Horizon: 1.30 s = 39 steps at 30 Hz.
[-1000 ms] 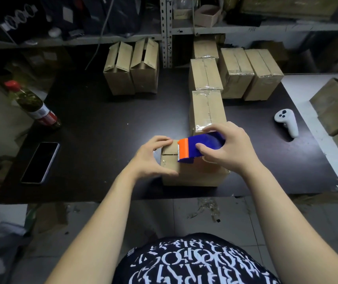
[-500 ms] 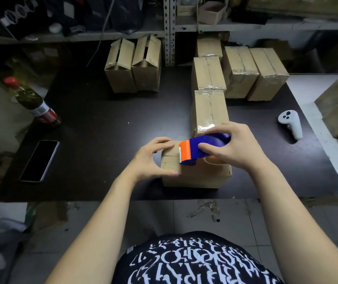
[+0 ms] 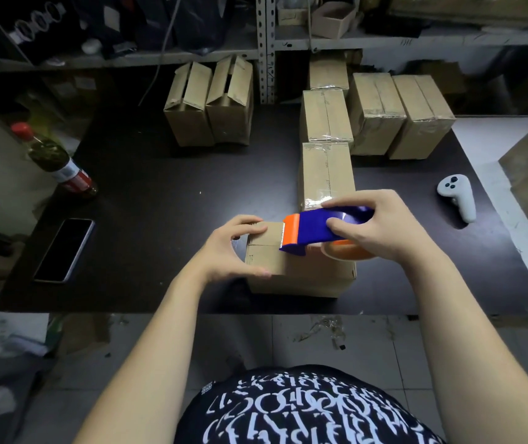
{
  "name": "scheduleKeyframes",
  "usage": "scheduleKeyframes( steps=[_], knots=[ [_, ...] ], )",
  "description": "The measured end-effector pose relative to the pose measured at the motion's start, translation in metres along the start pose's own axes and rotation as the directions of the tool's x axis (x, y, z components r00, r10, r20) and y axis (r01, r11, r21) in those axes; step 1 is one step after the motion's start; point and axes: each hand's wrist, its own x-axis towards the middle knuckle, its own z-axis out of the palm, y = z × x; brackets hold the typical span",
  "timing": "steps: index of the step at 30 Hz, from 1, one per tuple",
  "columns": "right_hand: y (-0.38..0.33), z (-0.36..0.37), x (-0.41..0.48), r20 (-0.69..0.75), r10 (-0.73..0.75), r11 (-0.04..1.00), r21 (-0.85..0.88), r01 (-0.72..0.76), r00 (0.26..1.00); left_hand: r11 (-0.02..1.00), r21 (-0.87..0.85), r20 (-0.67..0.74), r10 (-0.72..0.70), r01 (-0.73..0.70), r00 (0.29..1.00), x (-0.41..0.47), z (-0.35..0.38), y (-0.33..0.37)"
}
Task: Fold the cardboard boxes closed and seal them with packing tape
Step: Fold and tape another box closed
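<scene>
Head view, lower centre: a plain brown cardboard box (image 3: 304,272) sits on the dark counter (image 3: 160,193), flaps folded shut. Left grip (image 3: 224,251) curls round its left end; right grip (image 3: 384,229) clasps a blue-and-orange tape dispenser (image 3: 310,230) on top.

Dim, shadowy scene; glare on dark table (image 3: 160,200); blurred, distorted edges.

Blue-and-orange tape dispenser (image 3: 314,232), brown cardboard box (image 3: 301,274), black table (image 3: 160,193), white controller (image 3: 458,195).
</scene>
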Motion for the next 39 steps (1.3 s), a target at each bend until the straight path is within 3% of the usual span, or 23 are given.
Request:
scheduleKeyframes(
  steps=[12,14,16,20,22,27,39],
  knots=[
    [0.054,-0.020,-0.022,-0.038,0.123,0.973,0.199,-0.114,0.992,0.997,-0.012,0.016,-0.079,0.080,0.997,-0.002,-0.003,0.011],
    [0.055,-0.018,-0.022,-0.023,0.100,0.971,0.220,-0.092,0.995,0.995,0.073,0.045,-0.077,0.074,0.996,-0.003,-0.004,0.013],
    [0.056,-0.015,-0.020,-0.013,0.074,0.970,0.233,-0.069,0.997,0.963,0.268,0.076,-0.033,0.012,0.997,-0.005,-0.003,0.018],
    [0.055,-0.011,-0.019,-0.025,0.053,0.960,0.278,-0.044,0.998,0.873,0.456,0.070,0.160,-0.174,0.985,-0.011,0.018,0.036],
    [0.056,-0.012,-0.018,-0.024,0.055,0.953,0.300,-0.046,0.998,0.880,0.440,0.009,0.193,-0.177,0.981,-0.013,0.042,0.045],
    [0.061,-0.015,-0.021,-0.030,0.052,0.956,0.290,-0.041,0.998,0.930,0.366,-0.183,0.098,-0.025,0.978,-0.009,0.079,0.047],
    [0.091,-0.032,-0.043,-0.062,0.069,0.942,0.332,-0.045,0.996,0.906,0.407,-0.139,0.188,-0.117,0.972,0.004,0.067,0.030]
  ],
)
